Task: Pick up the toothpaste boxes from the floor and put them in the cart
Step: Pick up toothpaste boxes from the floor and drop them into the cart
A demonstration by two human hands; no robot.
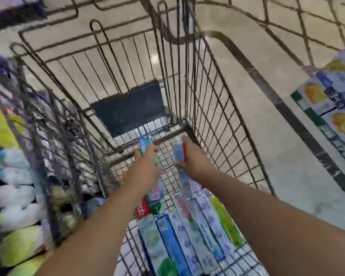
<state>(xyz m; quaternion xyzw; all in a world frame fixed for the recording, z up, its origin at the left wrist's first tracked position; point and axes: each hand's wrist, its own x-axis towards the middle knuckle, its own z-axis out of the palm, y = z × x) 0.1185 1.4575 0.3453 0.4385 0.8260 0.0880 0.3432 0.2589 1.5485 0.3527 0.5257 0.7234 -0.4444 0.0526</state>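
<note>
Fingers of the left hand [145, 164] curl round a green and white toothpaste box [144, 145], and those of the right hand [193, 158] clamp a blue box with a red edge [179, 154]; both boxes are held low inside the wire cart [207, 92], close to its far end, where a dark panel [127, 108] stands against the end wall. On the cart's wire bottom, nearer the person than the hands, a row of boxes [187, 232] in blue, white and green lies side by side, with a red and green box [145, 208] just beyond the row, partly under the left forearm. Through the cart's mesh shows a glossy beige tiled floor [277, 166] crossed by a dark stripe [299, 124] to the right of the cart. Left of the cart, packed goods [12, 196] in white, yellow and purple crowd right up to its side; they are smeared by motion and what they are cannot be told. Right of the cart, at the frame's edge, cartons with yellow fruit pictures [335, 100] are cut off by the border. Print on all the boxes is too blurred to read, and no brand name can be made out. Both forearms reach in from the bottom of the view, cut off near the elbows.
</note>
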